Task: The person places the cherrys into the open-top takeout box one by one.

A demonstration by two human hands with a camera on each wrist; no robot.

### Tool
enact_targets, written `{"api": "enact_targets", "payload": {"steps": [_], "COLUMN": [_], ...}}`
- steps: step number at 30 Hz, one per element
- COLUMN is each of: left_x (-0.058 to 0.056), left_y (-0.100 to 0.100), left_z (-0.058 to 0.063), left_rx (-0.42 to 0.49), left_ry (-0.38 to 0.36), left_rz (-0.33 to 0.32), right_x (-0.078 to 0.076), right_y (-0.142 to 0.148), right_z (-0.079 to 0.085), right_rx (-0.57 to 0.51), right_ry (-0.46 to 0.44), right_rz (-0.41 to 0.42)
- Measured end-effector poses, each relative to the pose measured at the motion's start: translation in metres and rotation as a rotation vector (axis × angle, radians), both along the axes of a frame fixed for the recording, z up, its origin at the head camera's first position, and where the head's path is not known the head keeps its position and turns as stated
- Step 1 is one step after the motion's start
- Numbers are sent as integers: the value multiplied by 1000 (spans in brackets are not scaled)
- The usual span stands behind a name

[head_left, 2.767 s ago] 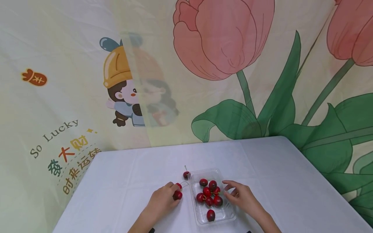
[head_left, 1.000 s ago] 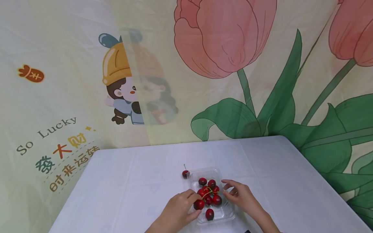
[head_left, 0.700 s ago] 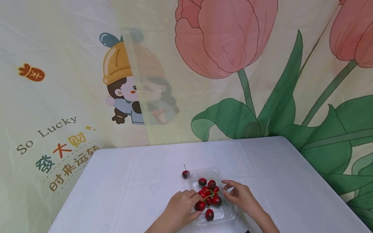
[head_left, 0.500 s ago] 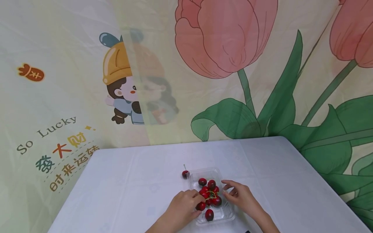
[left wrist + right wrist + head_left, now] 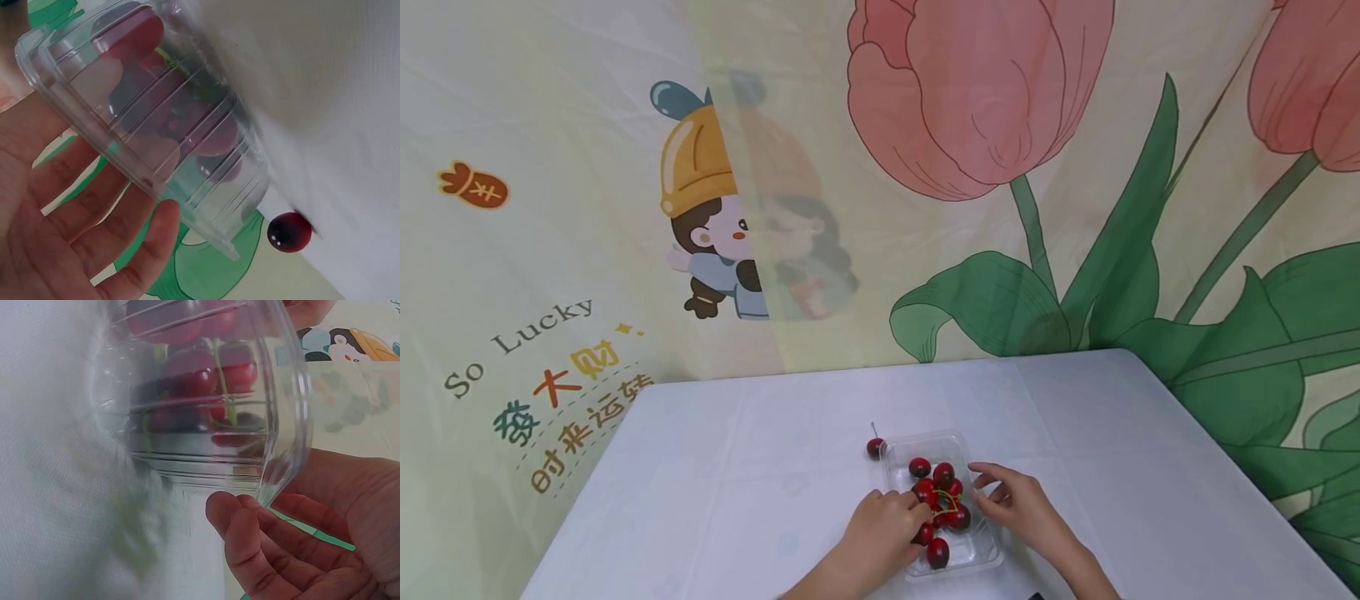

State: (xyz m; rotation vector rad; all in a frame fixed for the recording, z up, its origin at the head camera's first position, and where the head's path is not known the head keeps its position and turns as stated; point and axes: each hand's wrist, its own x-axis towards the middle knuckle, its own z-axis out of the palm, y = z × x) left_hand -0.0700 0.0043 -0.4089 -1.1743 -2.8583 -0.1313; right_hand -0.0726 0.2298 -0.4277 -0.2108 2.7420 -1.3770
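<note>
A clear plastic box [image 5: 976, 550] holding several dark red cherries, some with green stems, sits on the white table. My left hand [image 5: 883, 533] reaches over the box's left rim. Its thumb and forefinger, seen through the wall in the left wrist view, pinch a cherry [image 5: 926, 533] inside the box; the other fingers [image 5: 153, 234] spread outside the wall. Another cherry [image 5: 937, 552] lies just in front of the fingertips. At the right rim my right hand [image 5: 1018, 504] has loosely bent fingers, fingertips right at the box's edge in the right wrist view, holding nothing.
One cherry with an upright stem [image 5: 875, 448] lies on the white tablecloth [image 5: 760, 467], against the box's far left corner. Behind the table's back edge hangs a printed curtain [image 5: 820, 167] with tulips and a cartoon figure.
My left hand picked up cherries from the table left of the box and carried them over the rim. Lately it has edged rightward with a cherry. My right hand has stayed put.
</note>
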Motion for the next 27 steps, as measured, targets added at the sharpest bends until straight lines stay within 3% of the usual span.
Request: {"api": "enact_targets", "payload": {"steps": [16,27], "left_x": [-1,0], "left_y": [5,-3], "left_z": [-1,3], "left_rx": [-64,-2], "left_ry": [-30,87], "left_rz": [20,0], "right_x": [1,2], "right_y": [1,1], "right_z": [-1,-2], "right_rx": [-3,-5], "right_ry": [8,13], "right_rz": [18,16]}}
